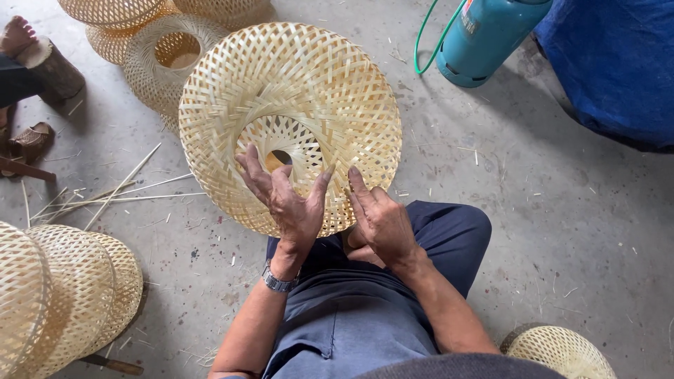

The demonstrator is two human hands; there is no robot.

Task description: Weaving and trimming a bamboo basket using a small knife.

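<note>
A large round woven bamboo basket (295, 91), pale yellow with an open lattice centre, rests tilted against my knees. My left hand (284, 200) lies spread on its inner face, fingers reaching toward the dark hole in the middle. My right hand (379, 217) presses on the basket's near rim beside it, fingers mostly together. A metal watch (279, 282) is on my left wrist. I sit in blue trousers on a concrete floor.
Stacked woven baskets (63, 295) lie at lower left, more (161, 49) at the top left, one (562, 351) at lower right. Bamboo strips (126, 193) litter the floor. A teal gas cylinder (484, 35) with green hose stands top right beside blue fabric (618, 63). Another person's foot (17, 35) is top left.
</note>
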